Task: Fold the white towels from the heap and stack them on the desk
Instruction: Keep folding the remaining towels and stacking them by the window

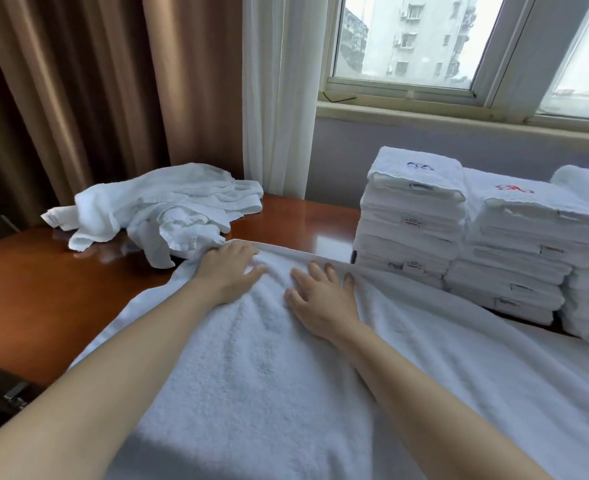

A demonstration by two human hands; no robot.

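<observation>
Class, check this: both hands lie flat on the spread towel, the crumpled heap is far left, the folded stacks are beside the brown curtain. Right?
No: the head view shows the folded stacks at the right, under the window, not beside the brown curtain. The left hand, right hand and crumpled heap are as stated.

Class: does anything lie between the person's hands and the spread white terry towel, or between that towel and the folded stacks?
Nothing visible does. The left hand and right hand rest flat on the spread white terry towel; the stacks of folded white towels stand right beside it. The crumpled white heap lies leftward.
</observation>
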